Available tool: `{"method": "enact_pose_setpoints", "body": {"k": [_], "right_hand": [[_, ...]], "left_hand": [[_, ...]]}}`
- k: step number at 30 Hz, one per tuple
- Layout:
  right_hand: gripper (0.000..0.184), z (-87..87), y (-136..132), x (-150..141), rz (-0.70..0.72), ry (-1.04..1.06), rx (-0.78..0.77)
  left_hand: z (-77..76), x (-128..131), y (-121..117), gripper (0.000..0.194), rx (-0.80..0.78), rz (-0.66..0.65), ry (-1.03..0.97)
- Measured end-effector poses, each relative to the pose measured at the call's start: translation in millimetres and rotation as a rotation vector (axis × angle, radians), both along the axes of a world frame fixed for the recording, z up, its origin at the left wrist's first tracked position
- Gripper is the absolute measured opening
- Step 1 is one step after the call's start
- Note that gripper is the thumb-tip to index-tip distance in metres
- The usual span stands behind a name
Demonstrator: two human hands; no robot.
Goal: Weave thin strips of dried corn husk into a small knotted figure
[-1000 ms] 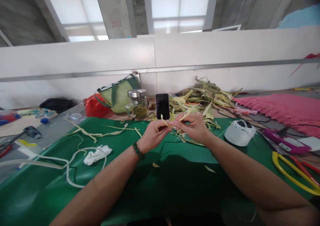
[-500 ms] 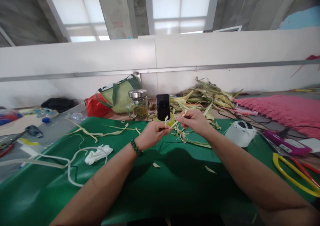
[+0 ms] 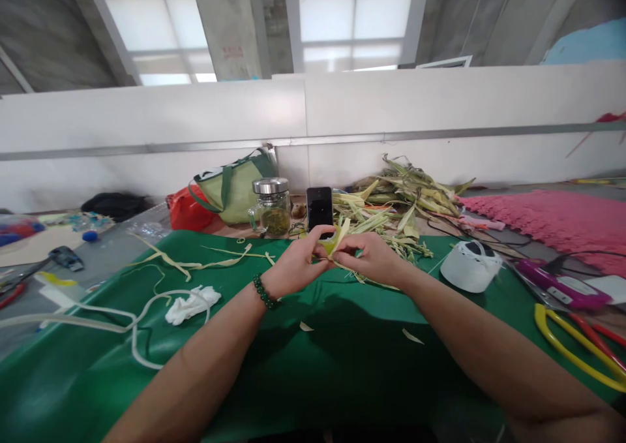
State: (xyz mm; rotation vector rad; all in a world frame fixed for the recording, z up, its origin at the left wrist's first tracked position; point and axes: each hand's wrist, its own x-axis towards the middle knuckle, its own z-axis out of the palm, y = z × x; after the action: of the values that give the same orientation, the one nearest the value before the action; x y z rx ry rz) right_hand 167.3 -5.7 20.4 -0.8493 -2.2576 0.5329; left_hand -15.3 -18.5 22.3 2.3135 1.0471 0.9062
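Observation:
My left hand [image 3: 296,260] and my right hand [image 3: 374,257] meet over the green mat [image 3: 313,371]. Both pinch a pale yellow strip of corn husk [image 3: 341,234], which stands up between the fingertips. How the strip runs inside the fingers is hidden. Just behind them a black phone [image 3: 319,207] stands upright by a roll of yellowish tape [image 3: 328,244], partly covered by my left fingers. Husk scraps [image 3: 376,221] lie beyond my right hand, and two small pale pieces rest on the mat nearer me.
A glass jar mug [image 3: 272,216] and a green bag [image 3: 239,192] stand behind at left. A heap of corn husks [image 3: 415,185] lies at back right. To the right are a white roll [image 3: 470,267], a purple tool [image 3: 562,286] and yellow-handled scissors [image 3: 572,345]. White tubing [image 3: 134,338] curves at left.
My hands came slightly apart half a second ago, the strip between them, and are now together again. My left fingers have risen in front of the tape roll.

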Motion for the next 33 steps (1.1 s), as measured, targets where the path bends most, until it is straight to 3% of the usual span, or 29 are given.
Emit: {"method": "enact_pose_setpoints", "body": {"k": [5, 11, 14, 16, 22, 25, 29, 33], "right_hand": [[0.031, 0.4, 3, 0, 0.137, -0.006, -0.059], [0.027, 4.1, -2, 0, -0.067, -0.037, -0.047], [0.024, 8.2, -7, 2, -0.052, -0.177, -0.058], [0.022, 9.9, -7, 5, -0.078, -0.253, 0.015], [0.02, 14.3, -1, 16, -0.008, -0.442, 0.148], [0.022, 14.4, -2, 16, -0.066, -0.403, 0.172], [0.045, 9.9, -3, 9, -0.167, -0.323, 0.199], [0.042, 3.9, 1, 5, -0.109, -0.246, 0.201]], "left_hand": [[-1.1, -1, 0, 0.059, 0.056, -0.033, 0.071], [-4.5, 0, 6, 0.01, -0.012, 0.018, -0.105], [-4.2, -1, 9, 0.013, -0.031, 0.038, -0.182], [-3.9, -2, 10, 0.015, -0.072, 0.028, -0.229], [-4.0, -8, 16, 0.013, -0.319, -0.049, -0.28], [-4.4, -7, 16, 0.014, -0.375, -0.08, -0.299], [-5.6, 2, 9, 0.018, -0.348, -0.136, -0.219], [-7.7, 7, 5, 0.025, -0.43, -0.139, -0.24]]}}
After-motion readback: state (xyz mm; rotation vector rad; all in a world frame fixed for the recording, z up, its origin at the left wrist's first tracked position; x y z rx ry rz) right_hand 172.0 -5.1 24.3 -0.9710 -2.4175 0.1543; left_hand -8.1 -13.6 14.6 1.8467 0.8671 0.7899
